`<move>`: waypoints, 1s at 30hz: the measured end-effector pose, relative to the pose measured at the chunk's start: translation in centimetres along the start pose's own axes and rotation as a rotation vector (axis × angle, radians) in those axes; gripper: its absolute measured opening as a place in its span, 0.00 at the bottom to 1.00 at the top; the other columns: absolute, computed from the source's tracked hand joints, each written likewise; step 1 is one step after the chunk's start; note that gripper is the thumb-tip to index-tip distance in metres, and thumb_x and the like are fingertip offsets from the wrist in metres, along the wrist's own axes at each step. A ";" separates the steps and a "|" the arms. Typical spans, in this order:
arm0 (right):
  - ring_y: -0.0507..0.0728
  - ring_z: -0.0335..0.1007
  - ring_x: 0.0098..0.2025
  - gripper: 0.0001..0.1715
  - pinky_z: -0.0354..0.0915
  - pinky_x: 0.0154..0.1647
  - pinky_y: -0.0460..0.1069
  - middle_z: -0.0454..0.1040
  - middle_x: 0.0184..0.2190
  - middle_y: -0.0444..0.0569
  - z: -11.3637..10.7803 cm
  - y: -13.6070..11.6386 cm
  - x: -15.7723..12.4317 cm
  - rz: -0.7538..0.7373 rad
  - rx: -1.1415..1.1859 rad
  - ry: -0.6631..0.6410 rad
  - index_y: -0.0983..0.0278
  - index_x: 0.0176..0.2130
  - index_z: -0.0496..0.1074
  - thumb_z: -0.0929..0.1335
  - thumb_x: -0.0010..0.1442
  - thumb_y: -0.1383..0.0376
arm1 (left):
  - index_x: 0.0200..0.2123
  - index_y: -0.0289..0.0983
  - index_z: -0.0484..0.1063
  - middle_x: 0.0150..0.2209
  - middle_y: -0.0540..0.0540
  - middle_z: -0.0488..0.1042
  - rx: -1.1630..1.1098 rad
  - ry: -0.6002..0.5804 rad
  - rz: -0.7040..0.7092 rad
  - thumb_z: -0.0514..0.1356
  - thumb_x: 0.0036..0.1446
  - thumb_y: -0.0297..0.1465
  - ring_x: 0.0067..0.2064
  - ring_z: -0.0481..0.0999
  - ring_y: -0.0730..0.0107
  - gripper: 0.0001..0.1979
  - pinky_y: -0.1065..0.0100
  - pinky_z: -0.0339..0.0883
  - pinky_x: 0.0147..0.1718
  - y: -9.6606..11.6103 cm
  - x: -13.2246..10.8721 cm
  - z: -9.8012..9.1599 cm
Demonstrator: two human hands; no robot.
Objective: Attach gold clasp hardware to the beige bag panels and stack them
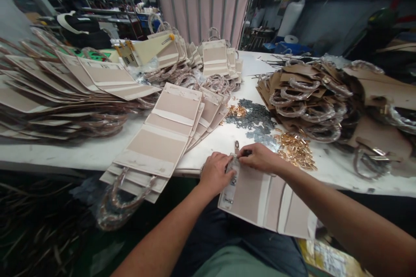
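Observation:
A beige bag panel (248, 194) lies across my lap and leans on the table edge, its pale inner side up. My left hand (215, 174) grips the panel's upper left edge, thumb on the whitish strip that carries small metal pieces. At the same edge my right hand (258, 158) is closed in a pinch; what its fingertips hold is too small to make out. A short strap with a metal fitting (236, 146) sticks out just beyond the fingertips. To the right of my right hand lies a heap of gold-coloured metal parts (297, 150).
Grey metal plates (255, 114) and a smaller gold heap (236, 111) lie farther back. Handled beige panels (165, 127) overhang the table edge at left, beside a larger stack (65, 91). Brown pieces with plastic-wrapped handles (305, 99) pile up at right.

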State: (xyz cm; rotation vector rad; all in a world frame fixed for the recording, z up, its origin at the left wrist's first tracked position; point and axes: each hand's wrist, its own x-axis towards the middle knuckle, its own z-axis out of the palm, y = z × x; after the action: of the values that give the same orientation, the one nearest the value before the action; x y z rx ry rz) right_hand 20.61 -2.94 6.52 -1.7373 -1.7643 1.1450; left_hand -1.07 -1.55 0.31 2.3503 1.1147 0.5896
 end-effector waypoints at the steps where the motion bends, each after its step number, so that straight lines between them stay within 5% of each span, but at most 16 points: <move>1: 0.54 0.67 0.28 0.11 0.62 0.33 0.47 0.75 0.25 0.42 0.5 -0.1 0.1 -0.007 -0.002 0.009 0.63 0.33 0.80 0.69 0.53 0.61 | 0.57 0.41 0.78 0.50 0.46 0.80 0.000 -0.002 -0.004 0.71 0.59 0.35 0.56 0.72 0.56 0.23 0.56 0.68 0.57 0.0 0.0 0.0; 11: 0.56 0.70 0.32 0.11 0.60 0.34 0.48 0.77 0.27 0.44 1.4 0.4 0.2 -0.067 -0.168 0.039 0.63 0.32 0.79 0.68 0.58 0.61 | 0.58 0.41 0.77 0.50 0.45 0.80 -0.003 -0.014 0.003 0.70 0.59 0.36 0.57 0.72 0.56 0.23 0.56 0.68 0.58 -0.1 -0.1 0.1; 30: 0.57 0.74 0.36 0.10 0.58 0.33 0.48 0.82 0.36 0.48 1.6 -0.6 -0.4 0.136 -0.531 0.063 0.60 0.38 0.83 0.69 0.65 0.63 | 0.58 0.38 0.77 0.49 0.44 0.81 -0.030 0.010 0.027 0.70 0.58 0.34 0.55 0.73 0.54 0.24 0.56 0.68 0.56 0.0 -0.1 0.2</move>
State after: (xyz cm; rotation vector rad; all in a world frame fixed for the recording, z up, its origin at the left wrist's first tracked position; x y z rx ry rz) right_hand 19.07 -3.66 6.11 -2.1900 -2.0654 0.6913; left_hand -1.05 -1.67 0.16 2.3424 1.0722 0.6239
